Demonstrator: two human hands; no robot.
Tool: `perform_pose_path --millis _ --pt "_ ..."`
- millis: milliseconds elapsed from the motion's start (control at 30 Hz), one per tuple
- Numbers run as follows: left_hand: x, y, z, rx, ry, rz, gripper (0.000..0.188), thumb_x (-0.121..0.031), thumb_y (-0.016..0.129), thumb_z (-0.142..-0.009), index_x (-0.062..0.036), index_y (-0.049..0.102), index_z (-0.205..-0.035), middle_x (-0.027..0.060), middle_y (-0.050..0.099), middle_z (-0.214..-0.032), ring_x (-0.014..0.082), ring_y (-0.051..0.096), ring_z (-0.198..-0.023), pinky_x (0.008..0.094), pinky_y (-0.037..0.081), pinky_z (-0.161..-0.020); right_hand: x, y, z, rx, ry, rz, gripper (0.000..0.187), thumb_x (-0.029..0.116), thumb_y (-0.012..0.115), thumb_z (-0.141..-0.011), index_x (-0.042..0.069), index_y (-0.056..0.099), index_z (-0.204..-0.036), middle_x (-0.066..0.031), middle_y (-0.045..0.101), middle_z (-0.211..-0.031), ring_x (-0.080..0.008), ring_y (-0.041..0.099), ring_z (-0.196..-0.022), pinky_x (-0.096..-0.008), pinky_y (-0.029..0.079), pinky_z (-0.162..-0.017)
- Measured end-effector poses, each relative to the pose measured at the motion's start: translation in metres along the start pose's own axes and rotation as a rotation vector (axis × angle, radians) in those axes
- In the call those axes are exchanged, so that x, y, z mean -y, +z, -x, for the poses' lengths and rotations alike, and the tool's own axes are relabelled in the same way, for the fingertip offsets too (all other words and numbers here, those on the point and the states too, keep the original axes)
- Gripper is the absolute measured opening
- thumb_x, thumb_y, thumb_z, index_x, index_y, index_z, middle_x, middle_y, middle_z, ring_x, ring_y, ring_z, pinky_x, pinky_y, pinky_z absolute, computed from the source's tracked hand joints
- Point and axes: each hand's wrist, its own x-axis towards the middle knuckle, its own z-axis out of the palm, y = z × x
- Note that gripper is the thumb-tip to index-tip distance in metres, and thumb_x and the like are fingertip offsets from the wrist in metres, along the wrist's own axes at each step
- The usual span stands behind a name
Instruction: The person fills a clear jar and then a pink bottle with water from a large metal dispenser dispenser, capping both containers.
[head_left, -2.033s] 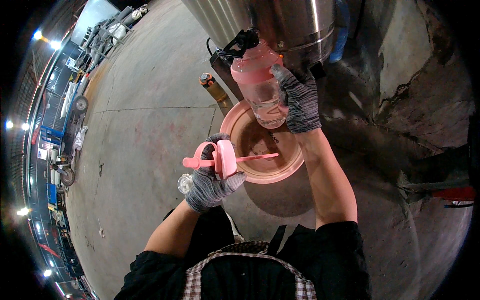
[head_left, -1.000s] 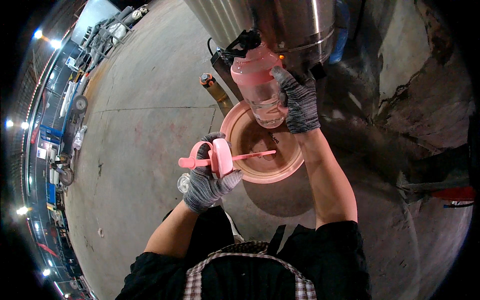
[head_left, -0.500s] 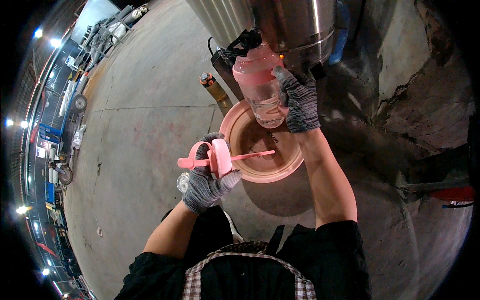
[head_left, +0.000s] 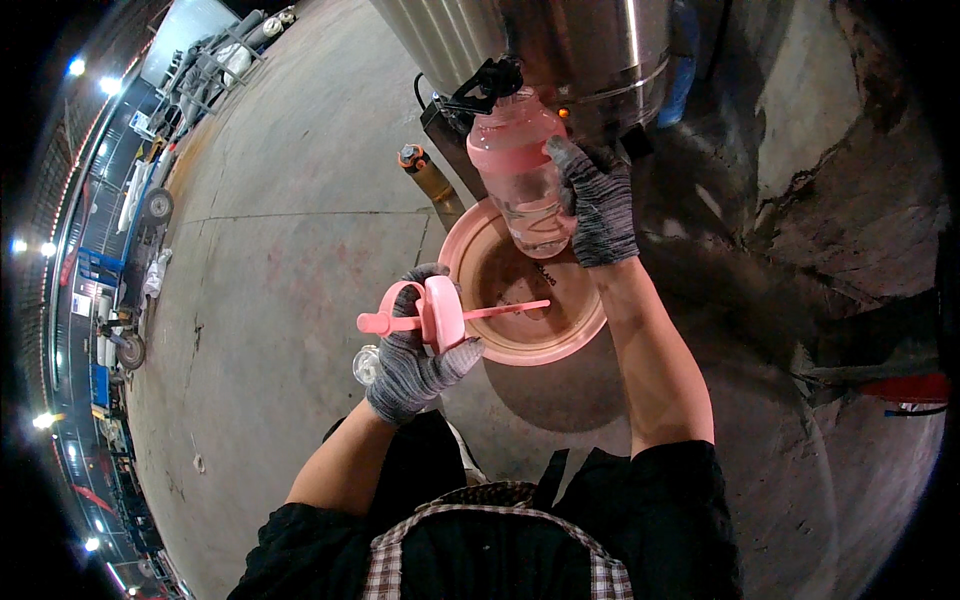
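My right hand [head_left: 600,200], in a grey knit glove, is closed round the right side of a clear and pink water bottle [head_left: 522,185]. The bottle tilts a little, its mouth under the black tap [head_left: 490,85] of a metal water dispenser [head_left: 590,50]. Clear liquid shows inside it. In my gloved left hand [head_left: 420,375] is the bottle's pink lid [head_left: 442,315], turned sideways, with a carry loop on one side and a long pink straw [head_left: 510,309] pointing right. Below both hands lies a round pink basin [head_left: 585,340], partly hidden by the bottle.
An amber bottle with an orange and black cap [head_left: 425,172] stands on the floor left of the dispenser. Beside my left hand is a small clear container [head_left: 366,365]. A cracked stone-like wall [head_left: 830,110] rises on the right; wheeled carts [head_left: 145,210] stand far left.
Little differs. The liquid in the bottle looks stirred and its level seems slightly changed; both hands stay almost where they were.
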Motion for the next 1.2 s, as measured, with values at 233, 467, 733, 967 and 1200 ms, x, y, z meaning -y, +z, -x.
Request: perform_pose_path --millis 233,467,733,967,1200 --pt "-0.004 0.002 -0.001 -0.002 -0.073 0.061 0.083 -0.023 0.079 -0.062 -0.0097 0.034 -0.13 0.0035 0.047 -0.112 0.0133 0.049 -0.095 0.0268 0.045 -0.076 -0.01 -0.009 -0.006 0.03 -0.039 0.087 0.008 0.008 0.068 -0.076 0.01 0.065 -0.082 0.0066 0.046 -0.06 -0.0022 0.037 -0.046 -0.0192 0.028 -0.044" --pt "-0.003 0.002 -0.003 -0.001 0.004 0.004 0.079 -0.023 0.079 -0.062 -0.0084 0.036 -0.126 0.0043 0.047 -0.111 0.0138 0.048 -0.096 0.0291 0.045 -0.078 -0.005 -0.006 -0.001 0.066 -0.01 0.011 0.013 0.003 0.067 -0.074 0.009 0.066 -0.086 0.0066 0.048 -0.063 -0.0026 0.036 -0.048 -0.0195 0.029 -0.045" --pt "-0.009 0.003 -0.002 0.008 -0.072 0.047 0.076 -0.016 0.076 -0.062 -0.01 0.036 -0.126 0.0041 0.047 -0.111 0.0142 0.049 -0.096 0.029 0.045 -0.078 -0.013 -0.015 -0.003 0.073 0.049 0.012 0.02 0.025 0.069 -0.08 0.007 0.063 -0.073 0.0053 0.051 -0.06 -0.0051 0.043 -0.053 -0.0218 0.033 -0.048" --pt "-0.008 0.005 -0.003 -0.007 -0.037 0.049 0.076 -0.019 0.077 -0.061 -0.0091 0.037 -0.125 0.004 0.047 -0.11 0.0142 0.049 -0.096 0.0296 0.045 -0.079 -0.037 -0.031 -0.012 0.083 -0.091 0.179 0.024 0.027 0.068 -0.08 0.009 0.06 -0.067 0.006 0.045 -0.054 -0.0039 0.037 -0.045 -0.0222 0.026 -0.041" --pt "-0.003 0.004 -0.003 -0.014 -0.002 0.028 0.08 -0.024 0.079 -0.06 -0.0082 0.037 -0.126 0.004 0.047 -0.111 0.0141 0.048 -0.098 0.0293 0.045 -0.08 -0.043 -0.039 -0.013 0.092 -0.113 0.14 0.025 0.027 0.069 -0.079 0.011 0.058 -0.064 0.0064 0.044 -0.053 -0.0035 0.037 -0.045 -0.0224 0.026 -0.041"
